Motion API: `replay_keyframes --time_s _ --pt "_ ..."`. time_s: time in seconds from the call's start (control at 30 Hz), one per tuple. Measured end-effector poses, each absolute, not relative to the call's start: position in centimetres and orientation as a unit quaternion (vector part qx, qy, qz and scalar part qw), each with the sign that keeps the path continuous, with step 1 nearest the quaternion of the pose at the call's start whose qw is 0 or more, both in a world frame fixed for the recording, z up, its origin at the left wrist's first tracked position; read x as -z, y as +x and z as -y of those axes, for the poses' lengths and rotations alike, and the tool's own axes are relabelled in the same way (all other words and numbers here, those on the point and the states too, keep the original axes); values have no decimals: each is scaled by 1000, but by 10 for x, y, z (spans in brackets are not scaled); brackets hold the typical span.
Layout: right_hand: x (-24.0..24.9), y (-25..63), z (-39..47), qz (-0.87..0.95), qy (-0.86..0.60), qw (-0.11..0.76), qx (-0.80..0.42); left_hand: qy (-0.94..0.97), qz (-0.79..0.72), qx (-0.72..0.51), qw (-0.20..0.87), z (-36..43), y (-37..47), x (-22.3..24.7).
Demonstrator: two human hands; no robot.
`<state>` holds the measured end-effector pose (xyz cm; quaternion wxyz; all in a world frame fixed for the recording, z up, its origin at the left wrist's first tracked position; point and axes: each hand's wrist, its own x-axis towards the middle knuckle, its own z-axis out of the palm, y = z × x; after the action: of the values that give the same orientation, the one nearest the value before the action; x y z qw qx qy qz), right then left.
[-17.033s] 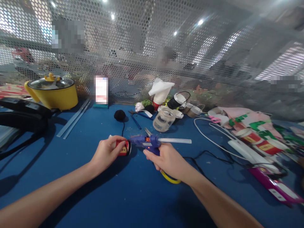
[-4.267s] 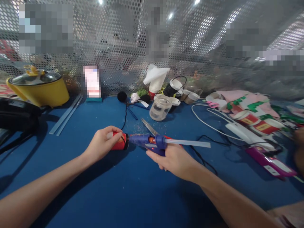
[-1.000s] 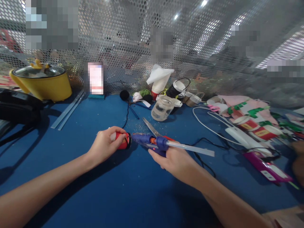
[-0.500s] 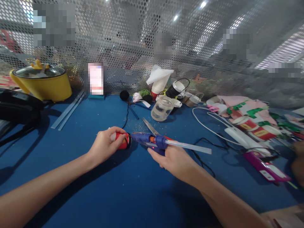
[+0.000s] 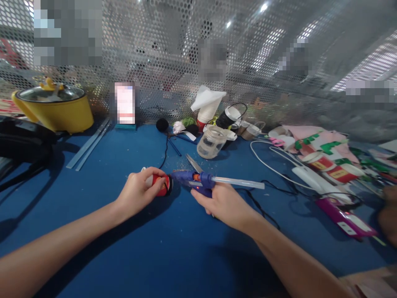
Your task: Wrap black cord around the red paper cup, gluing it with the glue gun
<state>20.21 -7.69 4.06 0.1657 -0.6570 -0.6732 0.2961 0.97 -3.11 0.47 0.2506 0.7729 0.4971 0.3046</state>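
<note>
A red paper cup (image 5: 159, 185) lies on its side, and my left hand (image 5: 138, 189) is closed around it. Black yarn (image 5: 166, 155) runs from the cup's dark-wrapped end back to a black ball of yarn (image 5: 162, 124). In my right hand (image 5: 225, 203) is a blue hot glue gun (image 5: 186, 178), its nozzle at the cup's dark end; whether they touch I cannot tell. A clear glue stick (image 5: 238, 182) sticks out of the gun's back, and a small red light glows on its side. Open scissors (image 5: 194, 163) lie just behind the gun, partly hidden by it.
Behind stands a clear plastic cup (image 5: 211, 142) beside a black-wrapped cup (image 5: 228, 118). Two glue sticks (image 5: 88, 145) and a phone (image 5: 125, 103) are left of centre, near a yellow pot (image 5: 58, 111). A purple power strip (image 5: 344, 219), cables and red cups (image 5: 344, 173) crowd the right.
My right hand has moved slightly left with the glue gun, and the glue stick's rear end has swung up and left. My left hand still holds the cup in nearly the same place.
</note>
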Motion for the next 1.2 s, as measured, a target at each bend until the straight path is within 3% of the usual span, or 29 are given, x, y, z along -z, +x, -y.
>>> replay_keyframes --time_s 0.83,1.2 --pt "-43 203 77 661 -642 190 -341 788 -490 -298 224 32 9 -2" --pt "-43 204 85 693 -658 146 -255 771 -497 -310 248 29 10 -6"
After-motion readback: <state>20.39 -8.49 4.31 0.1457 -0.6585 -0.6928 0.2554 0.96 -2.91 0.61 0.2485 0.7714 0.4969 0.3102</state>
